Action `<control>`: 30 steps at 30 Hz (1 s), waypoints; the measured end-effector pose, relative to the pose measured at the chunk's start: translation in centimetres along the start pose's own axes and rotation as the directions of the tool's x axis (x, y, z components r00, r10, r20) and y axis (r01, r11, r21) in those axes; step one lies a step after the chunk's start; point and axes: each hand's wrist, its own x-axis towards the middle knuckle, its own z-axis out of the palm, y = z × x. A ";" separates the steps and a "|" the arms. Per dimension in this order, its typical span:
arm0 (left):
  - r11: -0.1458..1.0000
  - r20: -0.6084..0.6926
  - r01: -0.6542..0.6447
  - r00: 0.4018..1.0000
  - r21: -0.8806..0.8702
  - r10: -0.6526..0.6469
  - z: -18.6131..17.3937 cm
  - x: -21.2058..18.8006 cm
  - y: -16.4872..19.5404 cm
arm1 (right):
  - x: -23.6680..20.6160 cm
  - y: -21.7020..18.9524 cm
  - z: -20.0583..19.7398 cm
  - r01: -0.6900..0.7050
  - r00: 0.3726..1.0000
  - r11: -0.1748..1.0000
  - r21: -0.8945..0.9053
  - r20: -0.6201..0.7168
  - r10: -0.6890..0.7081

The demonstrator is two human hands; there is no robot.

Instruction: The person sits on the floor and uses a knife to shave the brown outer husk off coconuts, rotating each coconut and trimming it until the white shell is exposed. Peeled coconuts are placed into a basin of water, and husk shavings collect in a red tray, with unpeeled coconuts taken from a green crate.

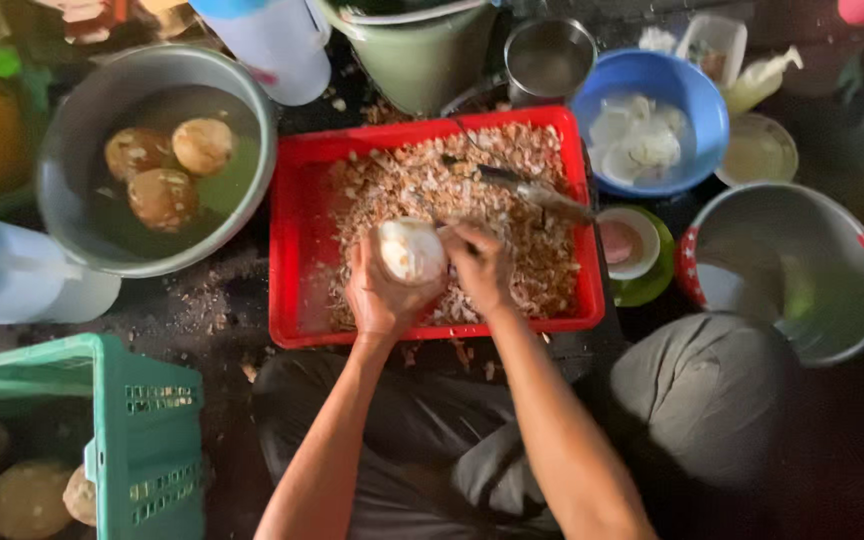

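Observation:
My left hand [380, 295] cups a pale, mostly peeled round coconut [411, 249] over a red plastic tray [292, 250]. Fingers closed, my right hand [479, 266] presses against the coconut's right side, gripping a small tool whose thin tip shows at the coconut's edge. The tray is filled with brown and white peelings [512, 180]. A knife [537, 192] lies on the peelings just beyond my right hand.
A metal basin [72, 140] at left holds three brown coconuts [164, 197] in water. A blue bowl [697, 110] holds white pieces. A large metal pot [812, 210] stands right. A green crate [142, 440] with coconuts sits lower left. My knees fill the foreground.

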 end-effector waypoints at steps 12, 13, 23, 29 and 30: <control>0.877 0.212 -0.284 0.953 0.388 0.214 -1.4 2.0 -0.7 | -1.0 1.9 0.8 -0.495 0.792 0.628 0.600 0.015 0.610; 0.887 0.197 -0.282 0.955 0.365 0.222 -1.2 2.1 -0.6 | -0.9 1.9 0.9 -0.496 0.785 0.633 0.594 -0.005 0.619; 0.888 0.134 -0.413 0.910 0.201 0.393 -1.9 2.9 -1.5 | 1.3 0.8 2.3 -0.385 0.919 0.907 0.171 0.165 0.359; 0.872 0.101 -0.446 0.895 0.201 0.434 -1.3 3.0 -2.0 | 0.0 1.0 3.1 -0.478 0.855 0.743 0.469 0.052 0.517; 0.859 0.082 -0.471 0.882 0.202 0.464 -1.2 3.0 -2.1 | -0.2 1.0 3.2 -0.400 0.894 0.801 0.446 -0.003 0.448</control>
